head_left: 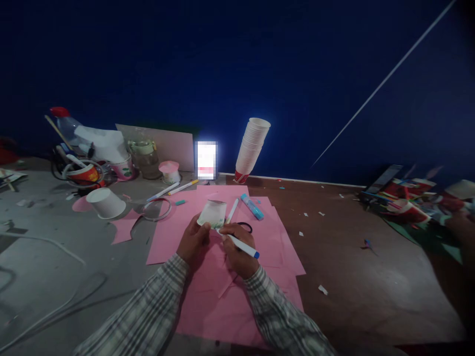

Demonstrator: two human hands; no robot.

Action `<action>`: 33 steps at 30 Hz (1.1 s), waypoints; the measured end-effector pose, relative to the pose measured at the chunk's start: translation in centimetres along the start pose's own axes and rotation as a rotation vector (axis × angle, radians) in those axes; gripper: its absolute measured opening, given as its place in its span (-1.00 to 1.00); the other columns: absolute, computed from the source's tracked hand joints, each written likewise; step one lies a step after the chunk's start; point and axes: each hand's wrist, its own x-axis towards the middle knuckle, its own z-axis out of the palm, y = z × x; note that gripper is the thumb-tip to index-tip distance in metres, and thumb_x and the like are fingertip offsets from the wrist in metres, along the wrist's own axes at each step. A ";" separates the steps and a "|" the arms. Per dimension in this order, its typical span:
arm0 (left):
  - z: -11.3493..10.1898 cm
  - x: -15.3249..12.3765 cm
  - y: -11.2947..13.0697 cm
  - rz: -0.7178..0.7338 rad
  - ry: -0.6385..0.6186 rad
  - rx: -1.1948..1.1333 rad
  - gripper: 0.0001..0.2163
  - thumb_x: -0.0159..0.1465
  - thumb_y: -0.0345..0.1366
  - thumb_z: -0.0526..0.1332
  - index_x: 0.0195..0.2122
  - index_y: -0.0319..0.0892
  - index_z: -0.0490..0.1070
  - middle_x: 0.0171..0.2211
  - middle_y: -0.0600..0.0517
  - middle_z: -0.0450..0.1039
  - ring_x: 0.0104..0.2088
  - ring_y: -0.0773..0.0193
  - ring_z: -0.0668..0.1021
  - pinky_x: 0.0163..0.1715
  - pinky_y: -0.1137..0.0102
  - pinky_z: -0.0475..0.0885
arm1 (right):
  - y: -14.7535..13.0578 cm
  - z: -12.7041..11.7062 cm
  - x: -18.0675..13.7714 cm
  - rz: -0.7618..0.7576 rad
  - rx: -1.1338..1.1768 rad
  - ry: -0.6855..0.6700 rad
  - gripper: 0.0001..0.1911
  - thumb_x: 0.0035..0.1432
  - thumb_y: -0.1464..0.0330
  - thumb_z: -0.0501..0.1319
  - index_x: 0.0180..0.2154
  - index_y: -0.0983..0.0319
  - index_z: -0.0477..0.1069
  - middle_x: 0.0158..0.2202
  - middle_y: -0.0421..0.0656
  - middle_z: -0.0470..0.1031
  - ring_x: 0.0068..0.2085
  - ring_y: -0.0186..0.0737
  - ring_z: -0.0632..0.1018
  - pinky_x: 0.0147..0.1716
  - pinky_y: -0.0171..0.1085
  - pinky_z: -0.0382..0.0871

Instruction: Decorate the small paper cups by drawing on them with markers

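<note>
My left hand is closed around a small white paper cup tilted on its side, with green marks drawn along its lower edge. In my right hand is a white marker pen with a blue end, its tip close to the cup's marked edge; whether it touches, I cannot tell. Both hands are over pink paper sheets. Just beyond them lie another white marker, a light-blue tube and a dark ring-shaped thing, partly hidden by my right hand.
A leaning stack of paper cups stands by the blue wall. To the left are an upturned white cup, a tape roll, a glass jar and cables. At right, a person's blurred hand is near red cups.
</note>
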 end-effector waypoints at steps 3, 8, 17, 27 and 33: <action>0.0 -0.1 0.0 0.002 -0.004 -0.003 -0.42 -0.02 0.09 0.50 -0.13 -0.19 0.41 -0.68 0.30 0.19 -0.67 0.47 0.19 -0.64 0.51 0.08 | 0.0 0.0 0.0 0.002 -0.002 0.012 -0.84 0.20 0.41 0.19 -0.27 0.15 0.56 -0.33 -0.12 0.63 -0.30 -0.13 0.65 -0.28 -0.19 0.57; 0.0 -0.1 0.1 0.007 -0.001 0.005 -0.42 -0.04 0.11 0.51 -0.18 -0.18 0.40 -0.67 0.29 0.20 -0.66 0.47 0.19 -0.64 0.52 0.08 | 0.0 0.0 0.0 0.007 0.006 0.015 -0.83 0.20 0.42 0.19 -0.26 0.15 0.56 -0.33 -0.14 0.62 -0.32 -0.15 0.64 -0.30 -0.21 0.56; -0.1 -0.1 0.0 -0.002 -0.008 -0.003 -0.44 -0.03 0.10 0.51 -0.20 -0.17 0.39 -0.67 0.30 0.17 -0.66 0.46 0.18 -0.64 0.50 0.09 | -0.2 0.0 0.1 -0.003 -0.009 0.021 -0.84 0.20 0.42 0.18 -0.29 0.17 0.56 -0.35 -0.13 0.63 -0.33 -0.16 0.65 -0.32 -0.23 0.56; -0.5 0.1 0.3 0.016 -0.048 0.076 -0.51 0.05 0.07 0.45 -0.17 -0.19 0.42 -0.64 0.28 0.20 -0.65 0.46 0.21 -0.61 0.49 0.13 | 0.9 -1.0 -0.3 0.192 0.120 0.312 -0.61 0.44 0.11 0.04 -0.01 0.20 0.50 -0.44 -0.15 0.60 -0.28 -0.08 0.66 -0.13 -0.04 0.57; -0.5 0.2 0.4 -0.006 -0.067 0.049 -0.41 -0.04 0.13 0.50 -0.16 -0.19 0.42 -0.67 0.27 0.21 -0.68 0.46 0.21 -0.63 0.49 0.13 | 2.0 -0.3 -0.5 0.312 0.199 0.224 -0.56 0.39 0.03 0.12 0.08 0.19 0.39 -0.17 -0.06 0.65 -0.16 -0.10 0.68 -0.18 -0.12 0.60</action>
